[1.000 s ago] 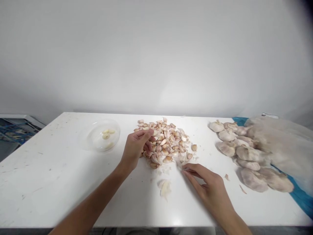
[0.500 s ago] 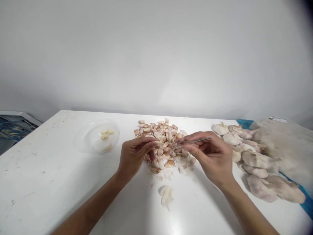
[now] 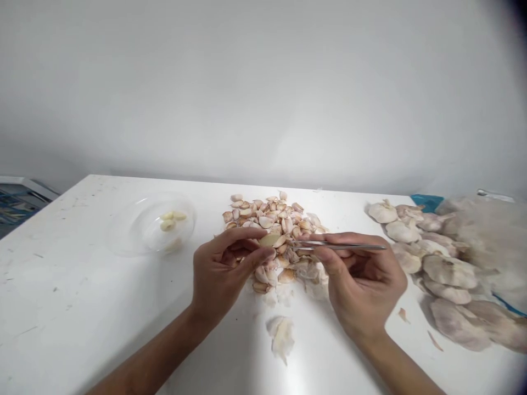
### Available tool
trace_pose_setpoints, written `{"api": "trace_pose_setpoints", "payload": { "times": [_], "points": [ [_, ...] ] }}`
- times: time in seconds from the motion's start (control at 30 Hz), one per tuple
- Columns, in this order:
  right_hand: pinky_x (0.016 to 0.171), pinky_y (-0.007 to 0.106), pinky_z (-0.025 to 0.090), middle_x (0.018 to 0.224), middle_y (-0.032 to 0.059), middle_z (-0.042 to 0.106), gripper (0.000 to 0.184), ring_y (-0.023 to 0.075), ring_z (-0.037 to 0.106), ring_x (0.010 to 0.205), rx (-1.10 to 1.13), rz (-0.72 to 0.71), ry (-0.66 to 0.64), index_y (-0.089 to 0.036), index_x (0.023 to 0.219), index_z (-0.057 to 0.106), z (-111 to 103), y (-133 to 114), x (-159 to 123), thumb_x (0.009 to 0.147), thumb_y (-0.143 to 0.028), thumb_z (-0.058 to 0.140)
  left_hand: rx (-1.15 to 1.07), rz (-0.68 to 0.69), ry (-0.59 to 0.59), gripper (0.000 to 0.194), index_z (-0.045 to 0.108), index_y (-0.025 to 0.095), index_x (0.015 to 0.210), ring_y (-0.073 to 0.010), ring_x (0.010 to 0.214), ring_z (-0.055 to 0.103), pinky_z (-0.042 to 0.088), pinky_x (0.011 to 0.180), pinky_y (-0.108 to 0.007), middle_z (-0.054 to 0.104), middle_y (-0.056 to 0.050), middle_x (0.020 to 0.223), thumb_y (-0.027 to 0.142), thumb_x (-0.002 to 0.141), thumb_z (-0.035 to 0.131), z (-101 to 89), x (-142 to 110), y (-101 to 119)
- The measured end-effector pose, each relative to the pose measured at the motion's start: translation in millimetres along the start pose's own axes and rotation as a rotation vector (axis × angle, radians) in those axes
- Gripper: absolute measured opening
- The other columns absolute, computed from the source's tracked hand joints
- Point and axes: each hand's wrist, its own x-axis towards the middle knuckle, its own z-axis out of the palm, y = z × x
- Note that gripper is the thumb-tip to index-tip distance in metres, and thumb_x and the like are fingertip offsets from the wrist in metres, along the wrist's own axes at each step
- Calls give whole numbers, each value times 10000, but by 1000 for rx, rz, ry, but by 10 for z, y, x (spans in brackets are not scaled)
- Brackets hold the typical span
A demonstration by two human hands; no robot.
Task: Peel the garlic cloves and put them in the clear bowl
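Closer now, left hand point(image 3: 222, 274) pinches a garlic clove point(image 3: 268, 240), right hand point(image 3: 362, 280) grips nearby tweezers point(image 3: 341, 247).

A second ago the right hand point(image 3: 362, 280) lay low on the tabletop point(image 3: 61, 274) beside the pile of garlic cloves point(image 3: 272, 216); now it has risen over the pile's right edge, with steel tweezers point(image 3: 341, 246) showing in its fingers. Half a second ago those tweezers tilted up to the right; now they lie almost level, their tips closer in, just beside a pale garlic clove point(image 3: 269, 240) that has come into view at the fingertips of the left hand point(image 3: 224, 274). The view has shifted too: the garlic bulbs point(image 3: 448, 271) sit further right in the frame, and the tabletop's far edge higher.
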Motion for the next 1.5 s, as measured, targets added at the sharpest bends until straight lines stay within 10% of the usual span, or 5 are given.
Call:
{"api": "trace_pose_setpoints", "payload": {
  "times": [0.73,1.5],
  "points": [
    [651,309,703,875,0,736,341,189,776,841,-92,-216,40,-180,1043,714,79,96,-90,795,51,756,-424,-369,-73,172,724,196,845,-96,609,712,604,576,-180,717,46,720,124,766,859,121,-101,27],
    [620,359,693,888,26,737,339,243,782,878,-128,-202,-24,-223,1075,693,31,98,-105,822,-6,756,-407,-395,-85,211,662,175,805,-105,567,681,591,524,-219,687,45,712,131,759,863,133,-138,16]
  ]
}}
